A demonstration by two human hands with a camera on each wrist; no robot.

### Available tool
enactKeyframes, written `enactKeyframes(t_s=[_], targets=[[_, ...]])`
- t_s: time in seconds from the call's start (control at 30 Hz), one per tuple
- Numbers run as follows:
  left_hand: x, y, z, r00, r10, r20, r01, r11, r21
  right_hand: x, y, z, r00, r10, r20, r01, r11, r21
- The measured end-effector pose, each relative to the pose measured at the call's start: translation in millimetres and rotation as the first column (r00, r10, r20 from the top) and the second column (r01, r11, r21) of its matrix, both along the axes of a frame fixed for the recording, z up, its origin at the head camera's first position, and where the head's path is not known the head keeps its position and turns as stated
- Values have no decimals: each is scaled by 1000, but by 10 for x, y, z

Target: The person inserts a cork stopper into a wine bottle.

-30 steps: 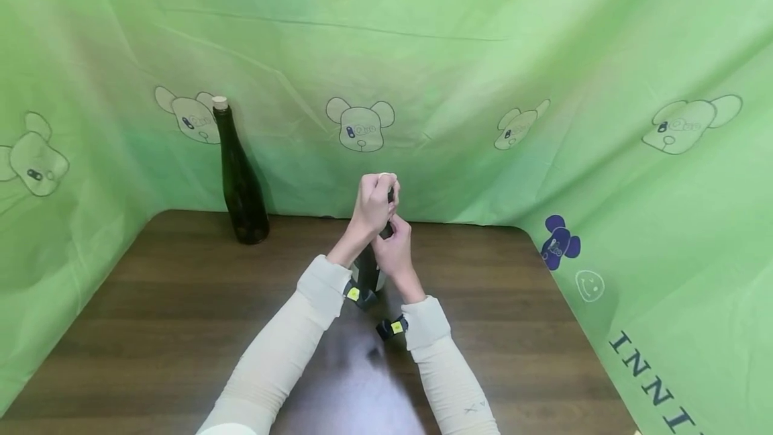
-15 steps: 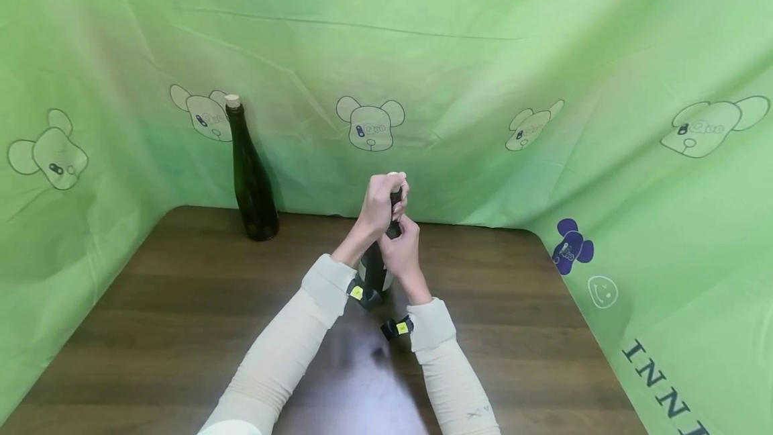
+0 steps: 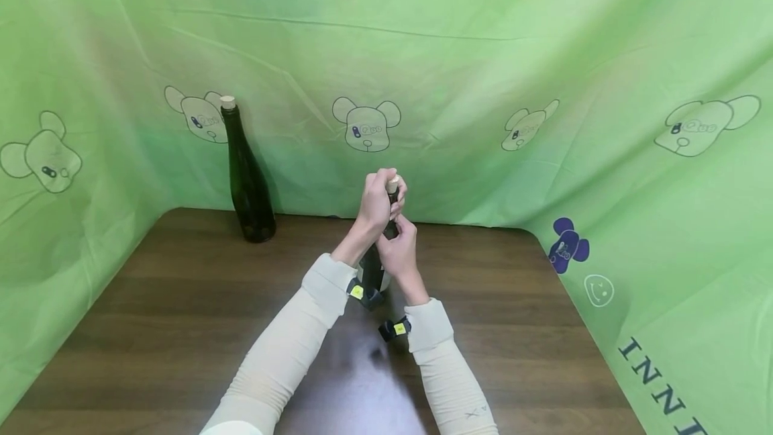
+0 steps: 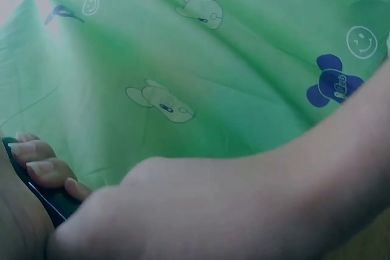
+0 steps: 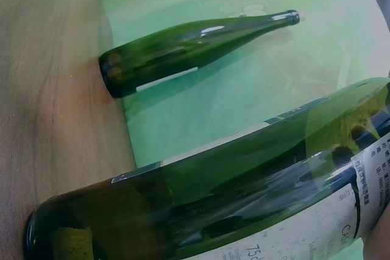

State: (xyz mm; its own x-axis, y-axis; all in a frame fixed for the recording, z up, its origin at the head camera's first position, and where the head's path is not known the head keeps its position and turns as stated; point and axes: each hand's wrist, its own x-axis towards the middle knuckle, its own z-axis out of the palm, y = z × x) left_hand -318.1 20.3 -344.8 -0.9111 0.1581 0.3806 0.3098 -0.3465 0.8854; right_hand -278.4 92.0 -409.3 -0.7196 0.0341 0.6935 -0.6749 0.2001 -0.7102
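Observation:
A green glass wine bottle (image 5: pixel 244 181) stands at mid-table, its white label partly in view. My left hand (image 3: pixel 376 201) curls round the top of its neck, the thumb raised beside a pale cork (image 3: pixel 392 185) at the mouth. Lower on the neck, my right hand (image 3: pixel 398 252) grips with the thumb along the glass. In the left wrist view, the left fingers (image 4: pixel 42 165) wrap the dark neck (image 4: pixel 50 202), and the right hand (image 4: pixel 152 205) lies close below. A brown cork-like piece (image 5: pixel 72 243) shows through the glass near the bottle's base.
A second green bottle (image 3: pixel 250 193) with a pale cork (image 3: pixel 227 102) in its mouth stands at the back left of the wooden table (image 3: pixel 181 327). Green printed cloth (image 3: pixel 453 72) hangs behind and along both sides.
My left thumb has risen slightly, and more of the pale cork shows between the left fingers. The right hand keeps its grip on the neck. The head view has shifted a little.

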Motion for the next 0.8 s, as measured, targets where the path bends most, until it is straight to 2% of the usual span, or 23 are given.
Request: enactKeyframes(t_s=[0.23,0.5,0.63,0.77,0.8], targets=[[17,-20,-32,997,21,-75,-25,999,-42,3,-3,-4,1000,4,-1,-4,1000,-3],[31,-16,-29,998,26,-59,-28,999,-46,23,-8,-19,1000,-2,0,2,1000,16],[13,-29,-51,996,6,-85,-9,999,-45,-30,-3,-71,1000,-14,-3,14,1000,4],[-3,-44,-69,996,-21,-88,19,999,-28,-37,-3,-62,1000,-25,-8,26,1000,9],[0,-43,-65,996,-22,-85,21,1000,-19,3,-8,-13,1000,-22,-7,22,1000,15]])
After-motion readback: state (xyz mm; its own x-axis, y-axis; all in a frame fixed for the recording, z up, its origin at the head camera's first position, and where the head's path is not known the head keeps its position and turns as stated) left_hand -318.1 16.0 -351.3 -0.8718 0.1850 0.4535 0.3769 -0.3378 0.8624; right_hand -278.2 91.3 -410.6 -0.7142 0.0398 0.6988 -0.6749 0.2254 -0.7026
